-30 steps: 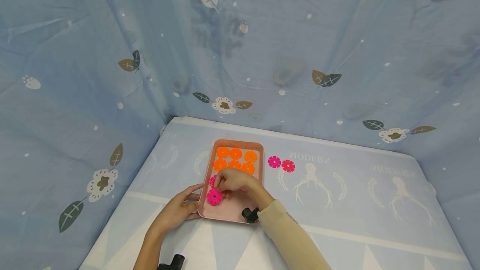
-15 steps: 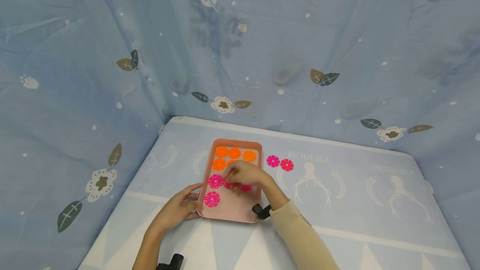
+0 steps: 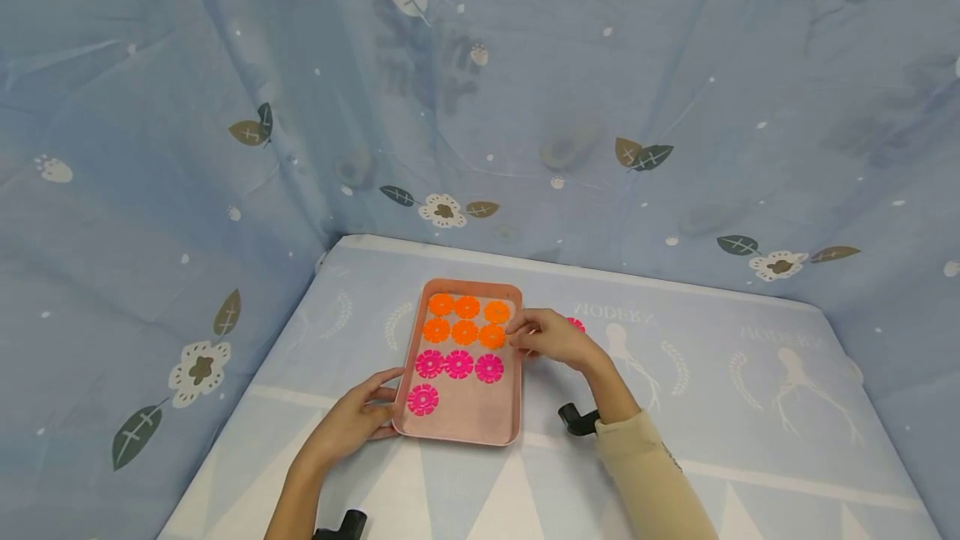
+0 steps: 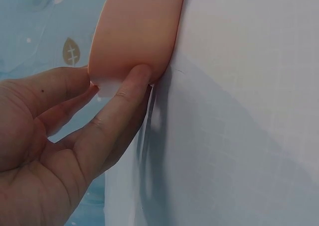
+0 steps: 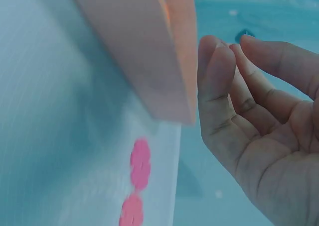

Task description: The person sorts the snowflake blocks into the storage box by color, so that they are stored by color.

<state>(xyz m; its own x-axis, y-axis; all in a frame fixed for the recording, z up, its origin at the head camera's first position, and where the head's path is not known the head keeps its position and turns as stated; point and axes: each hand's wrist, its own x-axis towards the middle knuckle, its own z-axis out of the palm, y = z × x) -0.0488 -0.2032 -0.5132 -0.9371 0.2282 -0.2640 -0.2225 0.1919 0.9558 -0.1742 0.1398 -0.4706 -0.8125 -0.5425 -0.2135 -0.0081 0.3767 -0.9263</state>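
A pink tray [image 3: 480, 423] lies on the table with plastic snowflake discs inside. Two rows of orange discs [image 3: 467, 307] fill its far part. Nearer come three pink discs [image 3: 459, 364] in a row, with a single pink disc [image 3: 423, 399] below at the left. My left hand [image 3: 348, 423] grips the tray's near left corner, fingers and thumb on its wall in the left wrist view. Beside the right rim hovers my right hand [image 3: 553, 337], fingers loosely bent and holding nothing. Two pink discs [image 5: 140, 164] lie on the table below it, partly hidden by the hand in the head view.
The tray's raised rim stands between the right hand and the discs inside. Blue patterned cloth [image 3: 525, 90] walls in the back and left of the table [image 3: 735, 407]. Black wrist mounts [image 3: 577, 420] stick out from both arms.
My right hand let go of a pink disc in the tray's third row, then moved right, out over the rim toward the loose pink discs. The left hand stays at the corner.
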